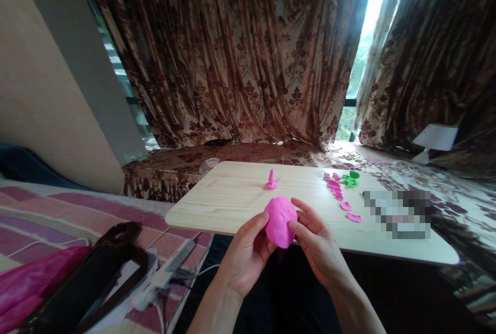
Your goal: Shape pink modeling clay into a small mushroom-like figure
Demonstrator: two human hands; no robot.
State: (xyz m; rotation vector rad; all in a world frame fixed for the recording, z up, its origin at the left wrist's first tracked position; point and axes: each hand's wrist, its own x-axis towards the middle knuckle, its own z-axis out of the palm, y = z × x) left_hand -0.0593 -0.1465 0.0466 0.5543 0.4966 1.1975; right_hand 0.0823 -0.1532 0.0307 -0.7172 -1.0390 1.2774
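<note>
My left hand (245, 251) and my right hand (315, 243) both pinch a flat, round piece of pink clay (280, 220), held just above the near edge of a light wooden board (232, 194). My left thumb presses its left rim and my right fingers grip its right rim. On the board behind it stands a small pink clay cone (271, 180). Several small pink clay petals (341, 197) lie in a row at the right, beside some green clay bits (351, 179).
The board rests over a bed with a striped pink cover (58, 210). A black bag (96, 272) and a white power strip (170, 272) lie at the lower left. Patterned curtains (240, 50) hang behind, and a white lamp (432, 140) stands at the right.
</note>
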